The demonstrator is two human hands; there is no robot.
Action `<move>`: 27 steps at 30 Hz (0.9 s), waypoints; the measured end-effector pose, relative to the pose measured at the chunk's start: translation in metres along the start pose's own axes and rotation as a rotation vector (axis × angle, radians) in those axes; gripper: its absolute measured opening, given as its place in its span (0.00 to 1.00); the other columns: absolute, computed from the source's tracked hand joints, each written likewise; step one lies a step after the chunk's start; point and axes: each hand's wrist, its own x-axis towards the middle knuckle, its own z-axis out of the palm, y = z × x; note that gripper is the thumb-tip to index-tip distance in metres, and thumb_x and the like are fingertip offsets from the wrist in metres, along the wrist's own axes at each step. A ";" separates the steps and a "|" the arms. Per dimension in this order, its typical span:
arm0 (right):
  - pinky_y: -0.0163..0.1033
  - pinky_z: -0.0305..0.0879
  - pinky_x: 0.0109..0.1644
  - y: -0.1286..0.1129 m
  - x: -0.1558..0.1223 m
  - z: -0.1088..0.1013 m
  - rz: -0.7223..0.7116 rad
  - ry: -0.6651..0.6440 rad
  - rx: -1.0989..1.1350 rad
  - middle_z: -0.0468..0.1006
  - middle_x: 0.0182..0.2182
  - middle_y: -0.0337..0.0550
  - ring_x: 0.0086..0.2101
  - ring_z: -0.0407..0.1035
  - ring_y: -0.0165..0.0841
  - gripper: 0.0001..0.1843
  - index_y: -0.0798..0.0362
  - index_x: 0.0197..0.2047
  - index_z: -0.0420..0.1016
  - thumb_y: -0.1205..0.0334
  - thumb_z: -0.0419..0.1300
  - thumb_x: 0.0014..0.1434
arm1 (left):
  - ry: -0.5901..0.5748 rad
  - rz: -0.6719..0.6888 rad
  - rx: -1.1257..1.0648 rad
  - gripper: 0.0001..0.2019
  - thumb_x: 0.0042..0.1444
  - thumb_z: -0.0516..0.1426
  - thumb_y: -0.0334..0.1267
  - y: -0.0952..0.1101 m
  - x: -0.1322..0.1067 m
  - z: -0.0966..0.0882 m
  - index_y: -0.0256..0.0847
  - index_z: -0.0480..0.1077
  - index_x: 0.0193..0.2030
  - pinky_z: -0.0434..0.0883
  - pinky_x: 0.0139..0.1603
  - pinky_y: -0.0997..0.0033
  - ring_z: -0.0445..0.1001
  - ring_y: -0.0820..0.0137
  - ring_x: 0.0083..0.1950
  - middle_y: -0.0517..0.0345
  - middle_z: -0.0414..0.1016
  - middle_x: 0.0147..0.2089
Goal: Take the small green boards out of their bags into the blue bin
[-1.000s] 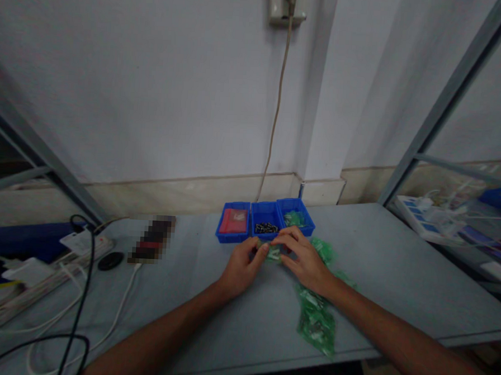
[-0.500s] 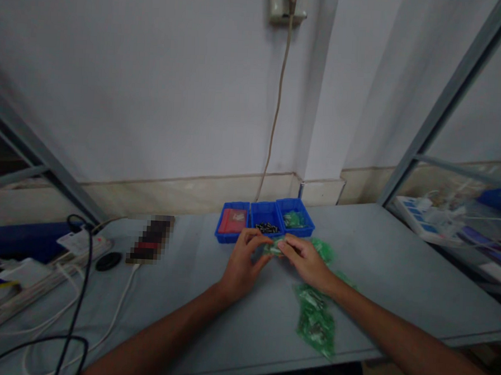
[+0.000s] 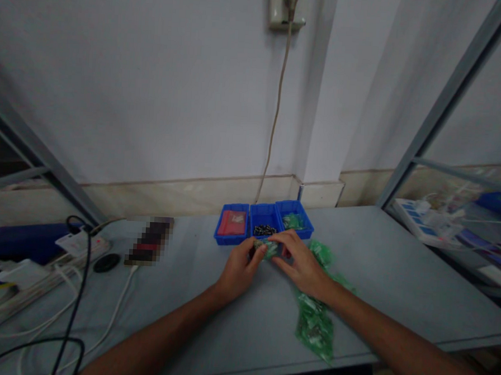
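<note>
Between my hands, just in front of the blue bins, is a small green plastic packet (image 3: 268, 250); its contents are too small to make out. My left hand (image 3: 240, 268) pinches the packet's left side, thumb on the near face. At its right end, my right hand (image 3: 299, 263) has thumb and forefinger spread and curved, the fingertips close to the packet; whether they touch it is unclear. More green plastic bags lie by my right hand: one bag (image 3: 316, 328) below the wrist and another (image 3: 321, 253) beyond it, partly hidden by the forearm.
Three joined blue bins hold red packets (image 3: 232, 224), small black-and-silver parts (image 3: 265, 230) and green packets (image 3: 293, 221). A blurred-out phone-like device (image 3: 151, 241), a black disc (image 3: 106, 263) and power strips with cables (image 3: 79, 243) lie left. Another power strip (image 3: 420, 221) sits right.
The packet has shifted slightly left. My left fingers have closed on it, while my right thumb and forefinger have spread from their pinch.
</note>
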 end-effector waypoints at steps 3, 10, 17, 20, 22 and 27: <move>0.46 0.71 0.48 -0.001 0.000 0.000 -0.003 0.005 0.007 0.73 0.53 0.50 0.49 0.70 0.43 0.19 0.43 0.63 0.72 0.63 0.63 0.70 | -0.017 -0.017 -0.038 0.21 0.73 0.53 0.53 0.001 0.000 -0.001 0.40 0.68 0.34 0.61 0.36 0.72 0.64 0.70 0.33 0.62 0.67 0.30; 0.39 0.63 0.39 0.009 0.003 0.001 0.196 0.054 0.077 0.75 0.31 0.39 0.33 0.69 0.35 0.16 0.51 0.37 0.76 0.54 0.57 0.76 | -0.023 -0.048 0.004 0.22 0.74 0.50 0.54 0.002 0.000 -0.001 0.41 0.66 0.33 0.60 0.35 0.71 0.63 0.70 0.32 0.63 0.64 0.30; 0.39 0.61 0.40 0.004 0.003 0.001 0.179 -0.046 -0.062 0.76 0.32 0.38 0.34 0.70 0.35 0.09 0.50 0.40 0.74 0.59 0.58 0.74 | -0.010 -0.041 0.027 0.14 0.71 0.55 0.47 0.004 0.000 0.002 0.40 0.70 0.39 0.62 0.34 0.71 0.67 0.70 0.32 0.62 0.70 0.31; 0.40 0.61 0.42 0.004 0.001 -0.006 0.132 -0.207 -0.172 0.76 0.33 0.37 0.35 0.70 0.37 0.08 0.49 0.42 0.74 0.57 0.68 0.66 | 0.005 -0.047 0.027 0.13 0.72 0.54 0.46 0.005 -0.001 0.002 0.41 0.69 0.38 0.62 0.33 0.72 0.67 0.70 0.31 0.62 0.69 0.31; 0.41 0.62 0.46 0.007 -0.001 -0.011 0.056 -0.381 -0.185 0.77 0.40 0.41 0.42 0.71 0.41 0.21 0.48 0.42 0.75 0.48 0.78 0.54 | 0.023 -0.054 0.016 0.14 0.72 0.54 0.46 0.005 -0.001 0.001 0.41 0.68 0.38 0.62 0.33 0.72 0.66 0.71 0.31 0.63 0.68 0.30; 0.40 0.61 0.45 0.017 -0.004 -0.013 0.079 -0.470 -0.175 0.74 0.37 0.39 0.41 0.71 0.40 0.19 0.50 0.37 0.71 0.50 0.75 0.60 | 0.033 -0.051 -0.002 0.13 0.73 0.53 0.47 0.001 0.000 0.002 0.41 0.68 0.40 0.63 0.34 0.72 0.67 0.72 0.31 0.64 0.68 0.31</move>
